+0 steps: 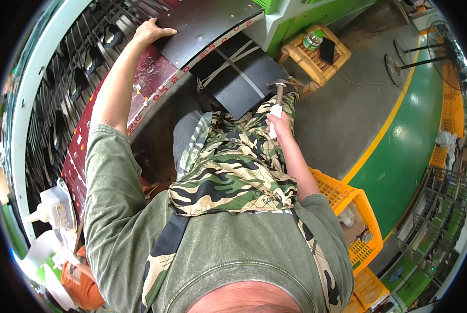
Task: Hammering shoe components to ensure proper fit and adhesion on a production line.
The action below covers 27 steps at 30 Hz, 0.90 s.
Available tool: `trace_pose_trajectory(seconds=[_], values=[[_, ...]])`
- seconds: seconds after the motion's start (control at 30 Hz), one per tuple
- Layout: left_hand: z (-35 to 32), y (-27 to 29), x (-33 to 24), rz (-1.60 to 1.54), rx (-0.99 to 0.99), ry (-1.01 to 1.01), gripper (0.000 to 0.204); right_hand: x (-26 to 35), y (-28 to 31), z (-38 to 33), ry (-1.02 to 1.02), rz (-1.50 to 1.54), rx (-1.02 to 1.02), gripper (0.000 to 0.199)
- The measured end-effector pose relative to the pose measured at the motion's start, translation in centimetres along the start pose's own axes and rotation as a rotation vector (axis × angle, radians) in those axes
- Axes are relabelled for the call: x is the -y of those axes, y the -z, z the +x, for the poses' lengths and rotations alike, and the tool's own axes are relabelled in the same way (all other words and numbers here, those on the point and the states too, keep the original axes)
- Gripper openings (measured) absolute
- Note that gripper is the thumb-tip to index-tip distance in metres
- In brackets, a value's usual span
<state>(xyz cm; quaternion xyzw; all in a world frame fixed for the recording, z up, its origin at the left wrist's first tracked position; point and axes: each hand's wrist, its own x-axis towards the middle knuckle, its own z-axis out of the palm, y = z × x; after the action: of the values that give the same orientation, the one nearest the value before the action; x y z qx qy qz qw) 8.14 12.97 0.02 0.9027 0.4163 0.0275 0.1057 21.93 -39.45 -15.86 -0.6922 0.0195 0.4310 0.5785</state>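
Note:
My left hand (pixel 152 32) rests at the left edge of a dark flat sheet (pixel 207 28) lying on the red-topped bench (pixel 152 75), thumb and fingers apart. In my right hand (pixel 281 126) is a hammer (pixel 279 96), gripped by its handle, which is wrapped in white near the hand. The hammer's metal head points away from me, over the camouflage apron (pixel 238 161) on my lap. Just left of the hammer head, below the bench edge, is a stack of black sheets (pixel 238 86) crossed by pale straps.
A bamboo stool (pixel 317 73) holds a green-capped bottle (pixel 312 39) and a dark phone-like object (pixel 327 50). Dark shoe-shaped pieces hang on the metal rack (pixel 77 83) at left. A yellow crate (pixel 369 219) stands by my right side, a white plastic jug (pixel 58 206) at lower left.

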Motion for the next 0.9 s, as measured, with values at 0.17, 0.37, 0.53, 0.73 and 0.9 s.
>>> trace_pose_trajectory(seconds=[0.17,0.37,0.53,0.73,0.9], values=[[-3.0,0.8,-2.1,0.063,0.073,0.012,0.114,-0.3,0.4,0.0,0.055,-0.024,-0.007,0.022],[-10.4,1.7,-3.1,-0.003,0.078,0.018,0.107,1.1,0.3,1.7,-0.005,-0.028,0.135,0.020],[-15.8,0.5,-3.7,-0.149,0.084,0.050,0.096,1.9,-1.2,5.6,-0.035,0.097,0.244,0.022],[-21.3,-1.2,-7.0,-0.355,0.060,0.061,0.078,4.7,-3.5,4.2,-0.135,0.654,0.410,0.030],[-22.6,-4.5,-7.7,-0.567,-0.097,0.084,0.072,7.6,-5.2,2.0,0.096,0.543,0.403,0.035]])
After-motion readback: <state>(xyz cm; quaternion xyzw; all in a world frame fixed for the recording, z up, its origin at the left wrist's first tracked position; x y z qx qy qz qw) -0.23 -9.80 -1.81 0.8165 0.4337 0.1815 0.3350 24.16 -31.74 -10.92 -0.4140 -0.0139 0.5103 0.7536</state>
